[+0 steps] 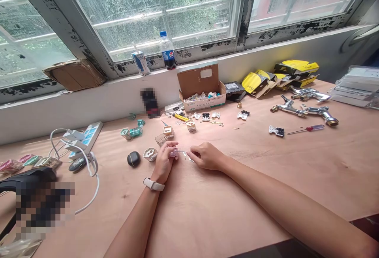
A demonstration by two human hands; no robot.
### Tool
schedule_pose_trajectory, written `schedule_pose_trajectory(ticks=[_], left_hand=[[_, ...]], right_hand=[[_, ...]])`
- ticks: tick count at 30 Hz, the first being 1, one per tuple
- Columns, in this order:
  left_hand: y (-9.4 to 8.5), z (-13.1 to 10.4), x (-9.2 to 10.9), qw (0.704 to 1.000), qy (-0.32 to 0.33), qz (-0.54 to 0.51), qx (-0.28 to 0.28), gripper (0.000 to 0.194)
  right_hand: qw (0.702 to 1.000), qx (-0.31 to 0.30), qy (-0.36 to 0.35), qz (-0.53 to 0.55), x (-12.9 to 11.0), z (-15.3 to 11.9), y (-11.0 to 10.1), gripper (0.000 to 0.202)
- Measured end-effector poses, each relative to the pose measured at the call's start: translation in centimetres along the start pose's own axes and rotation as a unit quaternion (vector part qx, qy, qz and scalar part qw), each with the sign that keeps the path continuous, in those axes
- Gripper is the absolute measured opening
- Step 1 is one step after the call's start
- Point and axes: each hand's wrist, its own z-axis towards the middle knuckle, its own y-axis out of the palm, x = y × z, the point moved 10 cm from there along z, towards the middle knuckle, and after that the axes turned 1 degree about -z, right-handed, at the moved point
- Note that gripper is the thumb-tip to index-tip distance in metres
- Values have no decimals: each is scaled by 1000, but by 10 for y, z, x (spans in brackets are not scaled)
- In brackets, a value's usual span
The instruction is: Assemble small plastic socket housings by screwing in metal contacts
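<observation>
My left hand point(163, 162), with a pale watch band at the wrist, pinches a small clear pink pencil sharpener part point(173, 152). My right hand point(207, 156) is closed around a thin-shafted tool that looks like a small screwdriver point(182, 151); its handle is hidden in the fingers. The metal shaft reaches left to the pink part. Just beside my left hand stands a two-hole pencil sharpener point(150, 154) with a clear body. Another two-hole sharpener point(168, 132) and an empty clear shell point(160, 140) lie beyond the fingers. Tiny pale pieces point(191, 160) lie under my right fingertips.
Behind are a sharpener point(191, 126), green sharpener parts point(136, 131) and an open carton point(204, 102) of small parts. A black case point(134, 159), power strip point(90, 137) and cables are left. Metal taps point(314, 112) and a red-handled screwdriver point(314, 128) lie right.
</observation>
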Motion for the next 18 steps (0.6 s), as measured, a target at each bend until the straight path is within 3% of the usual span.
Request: schedule_pose_trajectory(ticks=[13, 18], left_hand=[[3, -1, 0, 1000, -8, 11, -7, 26], [4, -2, -5, 999, -30, -33, -2, 24]], right_hand=[[1000, 4, -3, -22, -2, -1, 1, 35], [999, 12, -30, -19, -9, -1, 2, 36]])
